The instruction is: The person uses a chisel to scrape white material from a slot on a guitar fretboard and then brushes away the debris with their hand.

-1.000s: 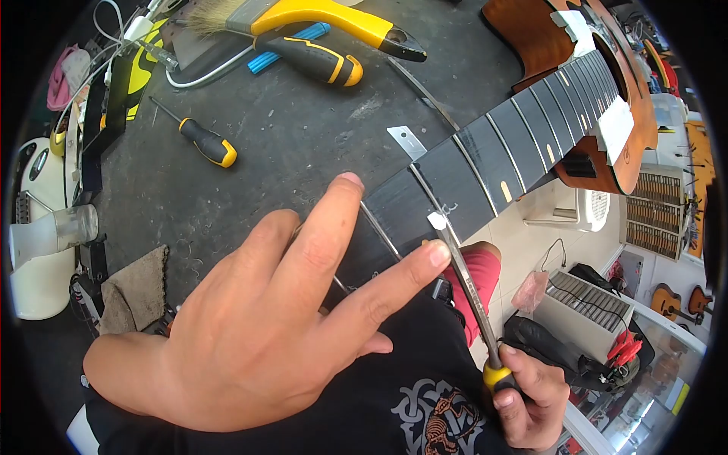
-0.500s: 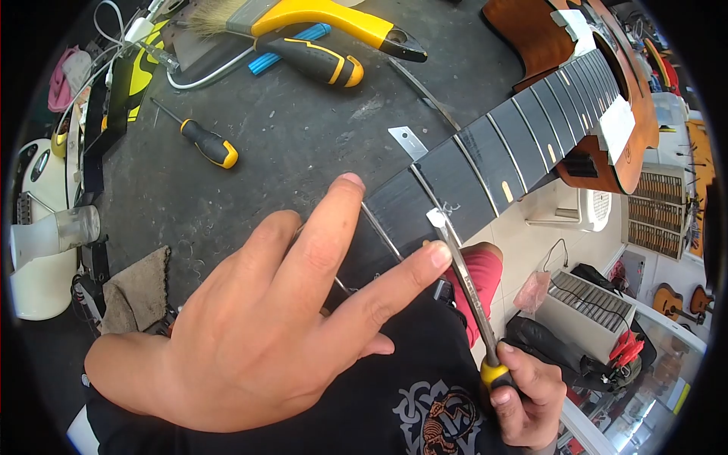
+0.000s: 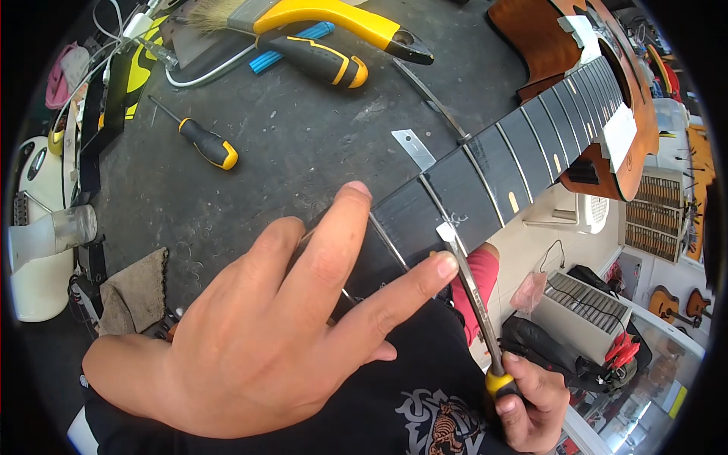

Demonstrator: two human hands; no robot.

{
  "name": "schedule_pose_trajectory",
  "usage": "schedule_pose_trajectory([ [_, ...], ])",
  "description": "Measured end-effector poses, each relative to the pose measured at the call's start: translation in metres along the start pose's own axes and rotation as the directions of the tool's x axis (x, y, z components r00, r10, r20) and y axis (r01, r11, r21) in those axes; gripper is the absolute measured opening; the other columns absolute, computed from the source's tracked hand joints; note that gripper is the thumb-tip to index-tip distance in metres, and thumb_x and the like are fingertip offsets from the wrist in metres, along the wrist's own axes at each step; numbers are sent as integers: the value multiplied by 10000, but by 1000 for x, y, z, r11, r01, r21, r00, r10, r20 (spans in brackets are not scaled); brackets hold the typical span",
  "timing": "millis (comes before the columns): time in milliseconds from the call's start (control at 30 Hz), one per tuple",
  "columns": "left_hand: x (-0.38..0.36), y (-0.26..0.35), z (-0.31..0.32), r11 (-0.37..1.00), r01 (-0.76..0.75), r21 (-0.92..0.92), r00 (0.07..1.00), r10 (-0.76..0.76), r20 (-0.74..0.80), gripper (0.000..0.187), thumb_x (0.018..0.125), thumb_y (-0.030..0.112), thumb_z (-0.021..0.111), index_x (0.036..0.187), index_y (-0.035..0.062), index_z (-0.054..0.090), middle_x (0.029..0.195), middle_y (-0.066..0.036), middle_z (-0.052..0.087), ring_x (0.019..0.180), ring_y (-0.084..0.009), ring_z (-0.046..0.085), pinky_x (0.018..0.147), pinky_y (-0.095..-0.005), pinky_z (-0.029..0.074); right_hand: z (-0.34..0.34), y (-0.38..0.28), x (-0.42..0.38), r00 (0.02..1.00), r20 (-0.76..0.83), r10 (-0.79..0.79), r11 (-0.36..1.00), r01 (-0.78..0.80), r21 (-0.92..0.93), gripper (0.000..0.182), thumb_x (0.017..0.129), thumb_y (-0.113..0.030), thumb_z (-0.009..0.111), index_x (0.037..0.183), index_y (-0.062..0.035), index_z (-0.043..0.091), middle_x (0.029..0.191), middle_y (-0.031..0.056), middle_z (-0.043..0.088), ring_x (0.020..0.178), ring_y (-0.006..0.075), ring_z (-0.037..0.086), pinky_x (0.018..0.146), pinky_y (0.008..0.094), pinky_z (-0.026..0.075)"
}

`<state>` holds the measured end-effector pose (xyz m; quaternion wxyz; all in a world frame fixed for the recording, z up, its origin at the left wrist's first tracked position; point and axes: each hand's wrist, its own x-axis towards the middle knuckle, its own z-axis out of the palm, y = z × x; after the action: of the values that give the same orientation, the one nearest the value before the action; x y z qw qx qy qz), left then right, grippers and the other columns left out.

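Observation:
In the head view, my right hand (image 3: 537, 403) grips the yellow and black handle of a flat-blade screwdriver (image 3: 476, 296). Its flat tip rests on the dark guitar fretboard (image 3: 474, 193), close beside a metal fret (image 3: 434, 196). Tiny pale curls of debris lie by the tip. My left hand (image 3: 265, 341) spreads over the lower end of the neck, fingers apart, back of the hand up. Its index fingertip touches the screwdriver's shaft, and the thumb is partly hidden underneath. A trapezoid blade (image 3: 413, 149) lies just beyond the neck's far edge.
On the dark bench lie a small screwdriver (image 3: 208, 145), a thicker black-yellow one (image 3: 322, 62), a yellow-handled brush (image 3: 334, 19) and a cloth (image 3: 135, 292). White tape (image 3: 620, 136) covers part of the guitar body (image 3: 643, 133). A white stool (image 3: 565, 212) stands below.
The neck and screwdriver sit slightly further right and lower in view. Both hands keep nearly the same pose, with the tip still beside the same fret.

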<state>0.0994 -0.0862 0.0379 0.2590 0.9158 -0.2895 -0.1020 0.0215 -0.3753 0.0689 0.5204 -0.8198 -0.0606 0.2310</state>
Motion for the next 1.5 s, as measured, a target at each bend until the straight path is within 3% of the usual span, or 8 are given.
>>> schedule_pose_trajectory([
  [867, 0, -3, 2, 1000, 1, -3, 1000, -1, -26, 841, 578, 253, 897, 1378, 211, 640, 1378, -334, 454, 1030, -408, 601, 849, -429, 535, -7, -2, -2, 999, 34, 1, 997, 2, -79, 397, 986, -95, 638, 1329, 98, 589, 1206, 228, 691, 1066, 289, 686, 968, 336, 477],
  [1500, -5, -4, 8, 999, -19, 49, 997, 23, -68, 917, 558, 228, 900, 1423, 230, 596, 1386, -296, 452, 964, -357, 597, 790, -392, 539, 3, -5, -1, 999, -46, 13, 996, -17, -85, 393, 992, -102, 623, 1336, 86, 588, 1169, 207, 703, 1009, 243, 680, 929, 312, 482],
])
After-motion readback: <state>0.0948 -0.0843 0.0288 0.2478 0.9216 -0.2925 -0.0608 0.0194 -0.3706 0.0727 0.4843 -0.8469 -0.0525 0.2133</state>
